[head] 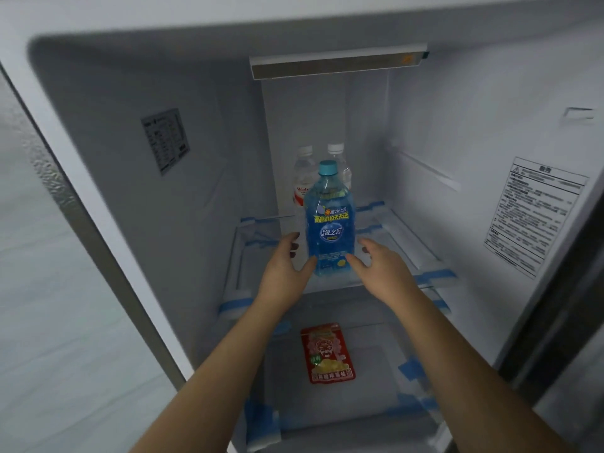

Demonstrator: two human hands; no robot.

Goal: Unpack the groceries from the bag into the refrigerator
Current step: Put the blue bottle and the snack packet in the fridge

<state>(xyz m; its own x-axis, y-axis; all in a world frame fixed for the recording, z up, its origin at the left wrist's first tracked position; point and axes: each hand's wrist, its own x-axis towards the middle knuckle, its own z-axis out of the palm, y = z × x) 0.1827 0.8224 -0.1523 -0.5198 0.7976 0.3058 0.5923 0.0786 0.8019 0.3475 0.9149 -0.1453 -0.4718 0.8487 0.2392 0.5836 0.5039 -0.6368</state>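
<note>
Tall clear plastic bottle of blue drink with a turquoise cap [327, 220] stands upright, long axis vertical, on the clear glass refrigerator shelf [421, 256], directly in front of two clear water bottles with white caps [322, 168]. Left hand [287, 266] and right hand [376, 266] flank the blue bottle's base, fingers relaxed and uncurled, thumbs touching its lower part, neither gripping; both about equally near. Red flat snack pouch [328, 353] lies on the level below the blue bottle; judged: placement nearly complete
</note>
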